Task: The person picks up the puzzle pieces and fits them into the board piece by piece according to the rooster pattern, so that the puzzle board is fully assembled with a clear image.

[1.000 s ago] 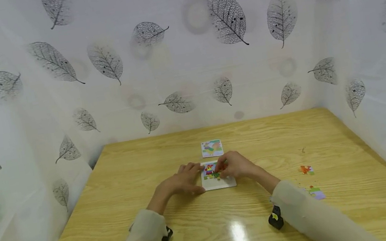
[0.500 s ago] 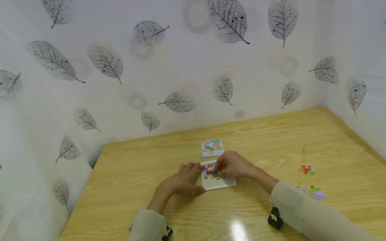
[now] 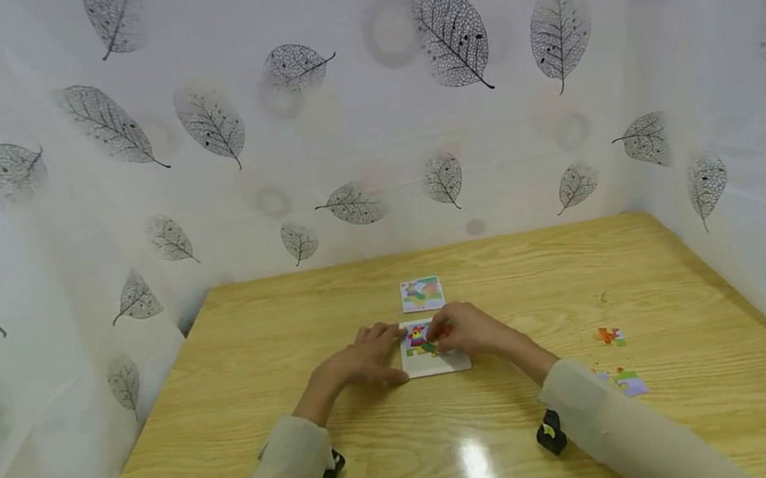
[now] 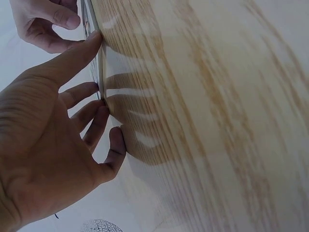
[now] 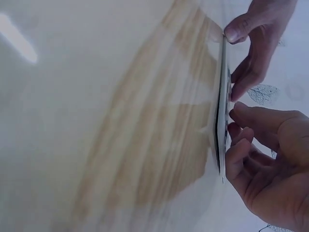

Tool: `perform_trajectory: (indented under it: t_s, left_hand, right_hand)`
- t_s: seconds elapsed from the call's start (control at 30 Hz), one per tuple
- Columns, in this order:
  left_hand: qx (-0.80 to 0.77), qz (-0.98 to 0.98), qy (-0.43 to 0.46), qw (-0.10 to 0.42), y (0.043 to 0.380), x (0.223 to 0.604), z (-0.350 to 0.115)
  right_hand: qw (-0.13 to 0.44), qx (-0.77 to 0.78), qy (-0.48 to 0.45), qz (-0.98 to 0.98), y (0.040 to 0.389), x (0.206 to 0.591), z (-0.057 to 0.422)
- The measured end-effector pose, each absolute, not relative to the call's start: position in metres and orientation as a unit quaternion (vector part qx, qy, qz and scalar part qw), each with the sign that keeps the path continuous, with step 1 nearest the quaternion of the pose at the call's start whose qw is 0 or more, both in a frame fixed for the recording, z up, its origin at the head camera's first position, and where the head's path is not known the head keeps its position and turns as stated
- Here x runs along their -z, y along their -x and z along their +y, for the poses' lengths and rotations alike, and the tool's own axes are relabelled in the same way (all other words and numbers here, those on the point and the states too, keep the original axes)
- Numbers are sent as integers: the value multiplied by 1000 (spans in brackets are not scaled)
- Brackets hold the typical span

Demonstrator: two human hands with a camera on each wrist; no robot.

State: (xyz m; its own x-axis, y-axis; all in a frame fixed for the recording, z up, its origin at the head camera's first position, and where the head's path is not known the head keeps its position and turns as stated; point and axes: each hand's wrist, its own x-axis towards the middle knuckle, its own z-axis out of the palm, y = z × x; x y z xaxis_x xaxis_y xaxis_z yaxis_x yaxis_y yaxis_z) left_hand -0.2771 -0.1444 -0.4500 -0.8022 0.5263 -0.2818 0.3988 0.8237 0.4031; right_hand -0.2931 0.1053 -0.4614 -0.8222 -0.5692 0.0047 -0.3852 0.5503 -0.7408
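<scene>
A white jigsaw board (image 3: 433, 364) lies flat on the table, its upper part bearing colourful pieces that show a red-and-yellow bird's head (image 3: 417, 335). At its left side, my left hand (image 3: 364, 359) spreads its relaxed fingers, with the thumb at the near left corner and fingertips at the far left edge. My right hand (image 3: 469, 331) bends over the right half of the board, thumb and fingertips close together on a puzzle piece (image 3: 430, 346) with green on it. Those fingers mostly cover the piece. From the side, the right wrist view shows the curled right fingers (image 5: 240, 150) against the board's face.
Just beyond the board lies a square picture card (image 3: 422, 295) with a similar bird. Loose puzzle pieces lie at the right, an orange one (image 3: 606, 336) and several green-and-purple ones (image 3: 629, 381) nearer the right sleeve. Leaf-printed curtains (image 3: 355, 202) surround the wooden table (image 3: 275, 315).
The right fingertips shift only slightly over the green piece on the board. The left hand, the card and the loose pieces stay where they were.
</scene>
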Motion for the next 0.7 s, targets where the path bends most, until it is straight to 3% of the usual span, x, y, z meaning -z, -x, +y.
perform_trajectory:
  t_s: [0.27, 0.7]
  left_hand:
    - [-173, 935, -238, 199, 276, 446, -143]
    - [-167, 934, -244, 200, 279, 451, -145]
  right_hand:
    - [179, 455, 277, 827, 286, 453, 133]
    - [180, 473, 246, 826, 281, 450, 203]
